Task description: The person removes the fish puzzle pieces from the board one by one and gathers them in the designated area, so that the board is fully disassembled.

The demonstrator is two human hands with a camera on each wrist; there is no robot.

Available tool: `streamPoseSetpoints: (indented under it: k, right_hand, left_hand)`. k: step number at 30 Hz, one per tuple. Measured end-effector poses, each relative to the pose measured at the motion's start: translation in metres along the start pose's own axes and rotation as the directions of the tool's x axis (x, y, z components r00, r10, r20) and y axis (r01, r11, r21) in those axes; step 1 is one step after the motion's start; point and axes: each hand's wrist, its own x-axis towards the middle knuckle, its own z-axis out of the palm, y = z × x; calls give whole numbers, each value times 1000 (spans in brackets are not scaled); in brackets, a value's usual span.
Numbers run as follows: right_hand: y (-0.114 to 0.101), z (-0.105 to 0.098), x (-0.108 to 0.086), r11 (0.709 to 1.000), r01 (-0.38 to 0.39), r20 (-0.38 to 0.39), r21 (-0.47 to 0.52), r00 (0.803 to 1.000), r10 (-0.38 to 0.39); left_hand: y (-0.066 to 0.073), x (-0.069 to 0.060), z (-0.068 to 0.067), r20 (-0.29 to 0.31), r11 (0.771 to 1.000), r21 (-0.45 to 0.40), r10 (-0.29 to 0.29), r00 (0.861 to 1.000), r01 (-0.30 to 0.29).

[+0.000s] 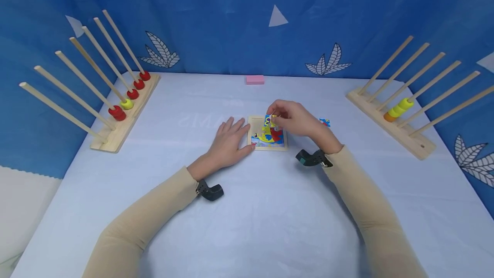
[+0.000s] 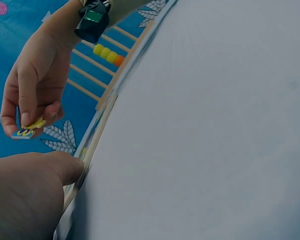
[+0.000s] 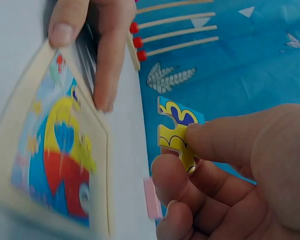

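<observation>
A wooden-framed jigsaw puzzle lies on the white table, partly filled with a yellow, red and blue picture. My left hand rests palm down at its left side, thumb at the frame's lower left corner and fingers spread. Above the puzzle, my right hand pinches a yellow and blue puzzle piece between thumb and fingers. In the right wrist view the piece is held clear of the puzzle frame. Another loose puzzle piece lies right of the frame, partly hidden behind the right wrist.
At the left stands a wooden peg rack with red and yellow beads. A second peg rack on the right carries yellow and orange beads. Toward the back edge lies a pink block. A blue curtain hangs behind the table.
</observation>
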Motion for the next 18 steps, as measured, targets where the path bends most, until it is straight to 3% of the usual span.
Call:
streamPoseSetpoints:
  k: [10, 18]
  right_hand:
    - [38, -30, -34, 984, -172, -99, -43, 981, 167]
    - [56, -27, -39, 977, -207, -66, -46, 977, 204]
  left_hand:
    - [1, -2, -1, 7, 1000, 1, -16, 1000, 16]
    - [2, -1, 0, 4, 1000, -11, -8, 1000, 8]
